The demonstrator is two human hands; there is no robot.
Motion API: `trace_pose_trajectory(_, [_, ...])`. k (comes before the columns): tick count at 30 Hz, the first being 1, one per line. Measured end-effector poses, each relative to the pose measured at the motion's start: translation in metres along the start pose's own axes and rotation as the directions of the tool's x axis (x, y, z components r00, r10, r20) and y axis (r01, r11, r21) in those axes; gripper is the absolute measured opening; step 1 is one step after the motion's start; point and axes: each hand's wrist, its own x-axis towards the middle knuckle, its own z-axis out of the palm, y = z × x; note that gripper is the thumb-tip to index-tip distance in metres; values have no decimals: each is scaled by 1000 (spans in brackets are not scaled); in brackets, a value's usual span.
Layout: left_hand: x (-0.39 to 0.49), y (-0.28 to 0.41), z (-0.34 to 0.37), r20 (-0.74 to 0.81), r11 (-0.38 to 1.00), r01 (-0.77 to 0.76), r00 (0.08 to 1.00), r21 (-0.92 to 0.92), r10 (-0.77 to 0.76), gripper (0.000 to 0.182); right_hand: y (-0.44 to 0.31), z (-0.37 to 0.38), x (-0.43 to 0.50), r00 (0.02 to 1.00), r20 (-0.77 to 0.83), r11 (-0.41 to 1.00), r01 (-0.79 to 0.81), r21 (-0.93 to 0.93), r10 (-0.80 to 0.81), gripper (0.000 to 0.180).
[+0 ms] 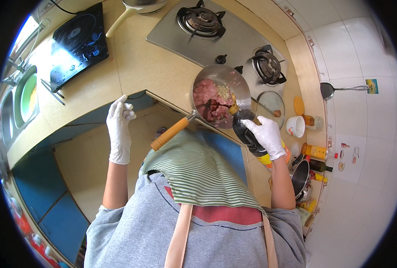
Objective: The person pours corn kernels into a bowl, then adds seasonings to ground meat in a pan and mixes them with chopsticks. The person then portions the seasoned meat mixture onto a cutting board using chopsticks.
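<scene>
My right hand (265, 134), in a white glove, grips a large dark sauce bottle (247, 129) with a yellow cap. The bottle is tilted, its mouth over the metal pan (242, 97), and dark liquid runs from it. Inside the pan lie pink minced meat (203, 88), a small heap of chopped pale pieces (222, 91) and a dark pool of sauce (215, 109). The pan sits at the counter's edge, its wooden handle (170, 134) jutting towards me. My left hand (120, 112), also gloved, is raised left of the handle, holding nothing, with its fingers loosely bent.
A gas hob (171, 37) with two burners lies beyond the pan, beside a glass lid (269, 107). An induction cooker (79, 47), two dark sticks (52, 92) and a sink (9, 117) are at left. Bottles (315, 150) and a white tub (295, 126) line the right side.
</scene>
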Motion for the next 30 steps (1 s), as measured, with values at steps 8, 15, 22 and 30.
trace_pose_trajectory(8, [-2, 1, 17, 45, 998, -37, 998, 53, 35, 27, 10, 0, -7, 999, -11, 992, -38, 116, 40, 53])
trace_pose_trajectory(15, [-41, 30, 103, 328, 921, -284, 925, 266, 191, 22, 8, -11, -34, 983, -185, 759, 128, 638, -9, 40])
trace_pose_trajectory(22, [-80, 86, 230, 933, 583, -811, 172, -49, 317, 68, 10, -25, -73, 969, -249, 624, 197, 756, -4, 34])
trace_pose_trajectory(30, [-114, 91, 310, 927, 507, -779, -265, -369, 267, 58, 38, -49, -103, 977, -214, 379, 201, 903, -8, 29])
